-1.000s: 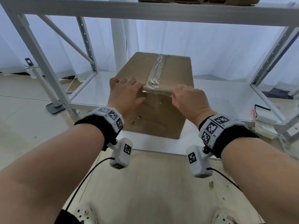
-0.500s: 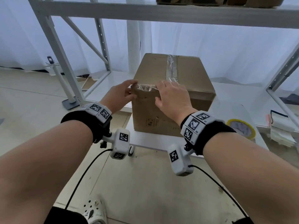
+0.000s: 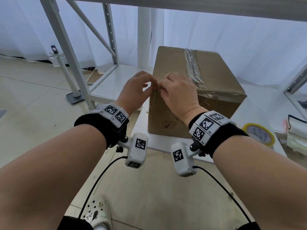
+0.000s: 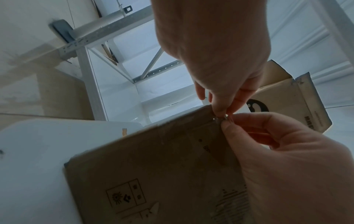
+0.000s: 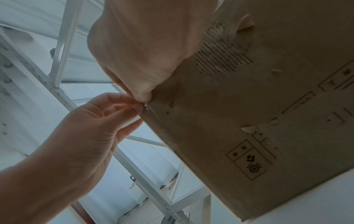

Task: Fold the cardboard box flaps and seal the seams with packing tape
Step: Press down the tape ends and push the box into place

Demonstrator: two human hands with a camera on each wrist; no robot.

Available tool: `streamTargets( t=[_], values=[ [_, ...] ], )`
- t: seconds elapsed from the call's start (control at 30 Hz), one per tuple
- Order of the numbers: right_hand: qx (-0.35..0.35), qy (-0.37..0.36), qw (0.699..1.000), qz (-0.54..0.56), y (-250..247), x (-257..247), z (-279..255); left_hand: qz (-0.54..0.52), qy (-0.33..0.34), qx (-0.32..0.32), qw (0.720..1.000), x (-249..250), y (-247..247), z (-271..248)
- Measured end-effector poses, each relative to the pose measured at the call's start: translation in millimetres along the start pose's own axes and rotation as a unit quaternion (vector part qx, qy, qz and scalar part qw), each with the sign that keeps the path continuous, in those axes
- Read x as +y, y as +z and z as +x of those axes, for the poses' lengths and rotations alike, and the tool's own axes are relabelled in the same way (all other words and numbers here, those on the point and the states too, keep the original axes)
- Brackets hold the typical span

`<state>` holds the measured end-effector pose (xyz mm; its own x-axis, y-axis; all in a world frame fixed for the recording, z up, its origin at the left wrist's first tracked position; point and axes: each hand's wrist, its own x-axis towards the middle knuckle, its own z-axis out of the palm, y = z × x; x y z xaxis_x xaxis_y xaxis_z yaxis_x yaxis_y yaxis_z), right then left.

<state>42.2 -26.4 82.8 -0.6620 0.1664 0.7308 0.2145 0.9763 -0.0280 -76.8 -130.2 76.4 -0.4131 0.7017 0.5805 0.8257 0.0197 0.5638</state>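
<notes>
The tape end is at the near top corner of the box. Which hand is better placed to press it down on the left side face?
Probably the left hand: it is beside that face of the box, while the right hand lies over the top edge. Both pinch the tape end.

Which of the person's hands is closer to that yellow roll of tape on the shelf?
Right. The right hand is at the box corner, on the tape roll side; the left hand is beyond it, farther away.

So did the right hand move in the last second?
Yes. The right hand went left along the top edge of the brown cardboard box, from right of the clear tape strip to the near-left corner.
</notes>
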Motion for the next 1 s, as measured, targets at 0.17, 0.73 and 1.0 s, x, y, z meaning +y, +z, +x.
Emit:
streamTargets(
  t=[0.17, 0.73, 1.0],
  values=[
    [0.022, -0.021, 0.999, -0.012, 8, -5, -5, 0.052, 0.014, -0.005, 0.999, -9, -6, -5],
    [-0.039, -0.13, 0.989, -0.063, 5, 7, -21, 0.131, 0.023, -0.042, 0.99, 2, -8, -11],
    [-0.056, 0.072, 0.992, 0.091, -25, 33, -1, 0.11, -0.011, -0.051, 0.993, 17, 17, 16]
  ],
)
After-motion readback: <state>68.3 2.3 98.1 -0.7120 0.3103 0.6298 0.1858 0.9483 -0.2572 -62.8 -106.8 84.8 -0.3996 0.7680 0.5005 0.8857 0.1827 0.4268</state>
